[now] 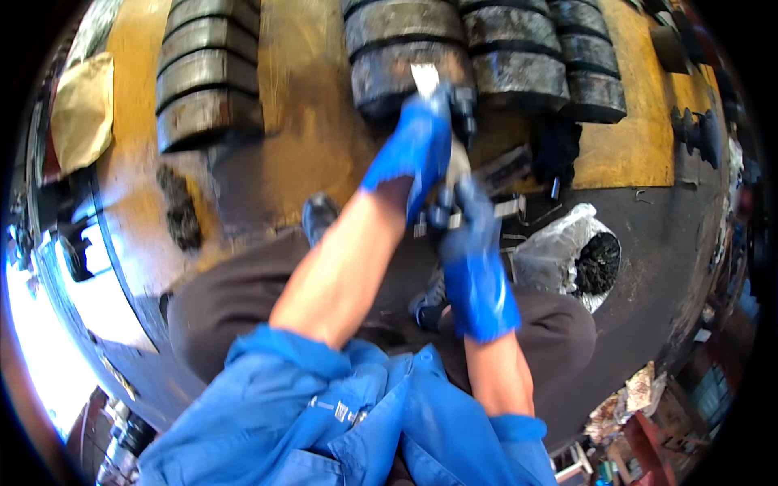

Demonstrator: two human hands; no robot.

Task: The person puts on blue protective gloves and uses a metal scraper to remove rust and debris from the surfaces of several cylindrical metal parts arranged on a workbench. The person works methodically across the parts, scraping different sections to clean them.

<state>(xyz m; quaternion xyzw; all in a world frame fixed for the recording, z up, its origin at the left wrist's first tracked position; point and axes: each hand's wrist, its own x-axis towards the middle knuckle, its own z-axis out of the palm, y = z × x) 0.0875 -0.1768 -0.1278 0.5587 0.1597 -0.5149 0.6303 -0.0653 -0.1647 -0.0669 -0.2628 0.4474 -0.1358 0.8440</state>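
Note:
My left hand [438,113], in a blue glove with darkened fingers, is closed round a long pale tool [458,164]. Its flat bright end [425,79] shows beyond that hand, against the front of a dark, thick metal ring [397,77]. Closer to my body, my right hand [468,215] in a matching glove is closed on the same tool's lower part. Motion blurs both hands, and the grip covers much of the tool, so its exact kind is unclear. Below the right hand are a metal bar [510,207] and thin bent rods [539,217].
More rows of thick rings stand at left [207,113] and right [519,77] on a yellowish plate [304,81]. A clear plastic bag [545,251] with black material lies right of my shoes. A dark clump [181,209] and brown paper [83,113] lie left.

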